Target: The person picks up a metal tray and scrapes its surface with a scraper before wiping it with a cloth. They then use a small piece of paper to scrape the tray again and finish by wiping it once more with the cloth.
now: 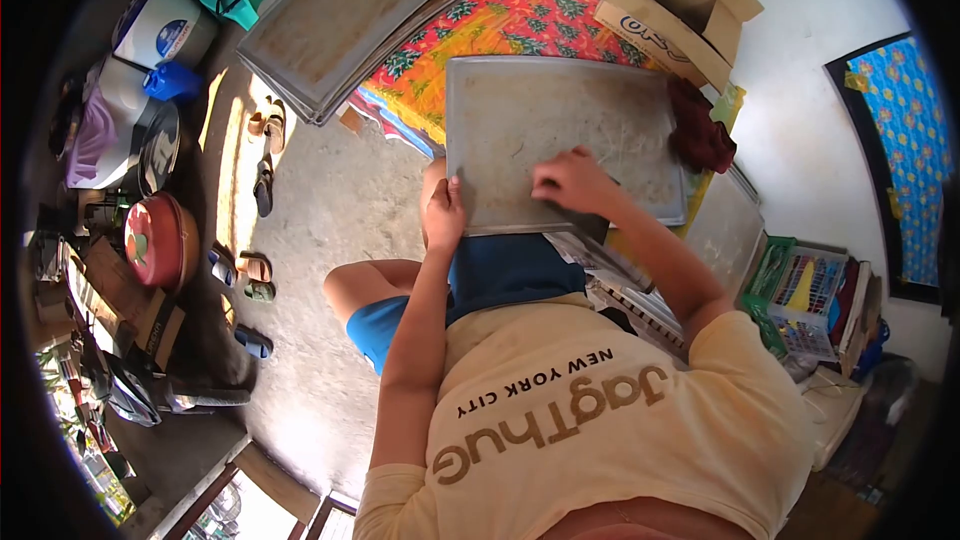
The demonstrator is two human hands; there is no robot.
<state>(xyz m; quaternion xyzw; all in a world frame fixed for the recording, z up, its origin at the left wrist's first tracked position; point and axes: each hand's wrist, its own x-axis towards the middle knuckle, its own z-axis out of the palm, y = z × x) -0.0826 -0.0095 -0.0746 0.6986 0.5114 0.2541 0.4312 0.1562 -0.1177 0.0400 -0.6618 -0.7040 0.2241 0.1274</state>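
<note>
A flat grey baking tray [560, 120] with a raised rim and brownish stains lies across my lap and the edge of the patterned surface. My left hand [445, 212] grips the tray's near left edge, thumb on top. Over the near middle of the tray, my right hand [572, 182] is closed with its fingers curled down toward the metal. Whatever it may hold is hidden, and the hand is slightly blurred. A dark red cloth [700, 128] hangs over the tray's right edge.
More trays are stacked [355, 15] at the far left on a red floral cover [540, 5]. An opened cardboard box [680, 15] stands at the back right. Plastic baskets [805, 295] sit at the right. Slippers [255, 265] and a red tub [160, 240] are on the left floor.
</note>
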